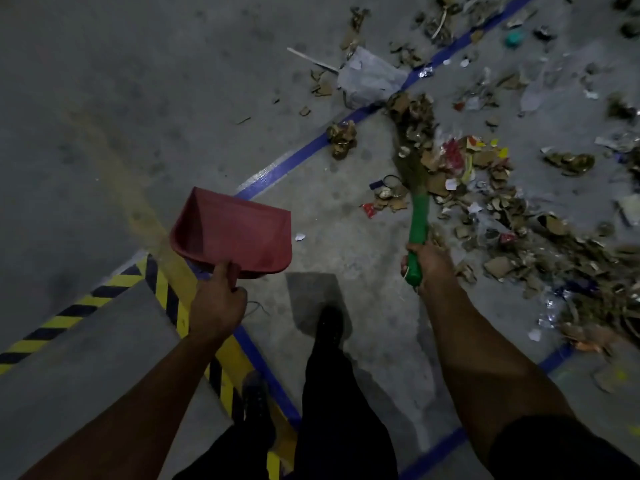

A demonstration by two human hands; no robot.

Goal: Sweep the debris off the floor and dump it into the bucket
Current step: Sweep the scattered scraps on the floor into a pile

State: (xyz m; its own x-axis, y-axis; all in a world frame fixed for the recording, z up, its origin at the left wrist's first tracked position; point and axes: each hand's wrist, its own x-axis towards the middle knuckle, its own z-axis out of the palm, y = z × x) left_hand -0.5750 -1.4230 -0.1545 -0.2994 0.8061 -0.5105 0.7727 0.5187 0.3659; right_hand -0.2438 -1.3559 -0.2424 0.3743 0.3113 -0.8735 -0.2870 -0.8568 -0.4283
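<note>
Two hands work: right hand point(427, 263) grips the broom point(415, 188), its length running forward into debris point(485, 188); left hand point(218, 299) holds the dustpan point(235, 233) opposite.

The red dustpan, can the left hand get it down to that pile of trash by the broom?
Probably yes. The left hand grips the red dustpan in the air, and only bare floor lies between it and the debris beside the broom.

Floor point(86, 81): grey concrete, dimly lit. Blue tape lines point(294, 161) cross it diagonally. Yellow-and-black hazard striping point(69, 317) borders a raised grey slab point(104, 358) at lower left.
</note>
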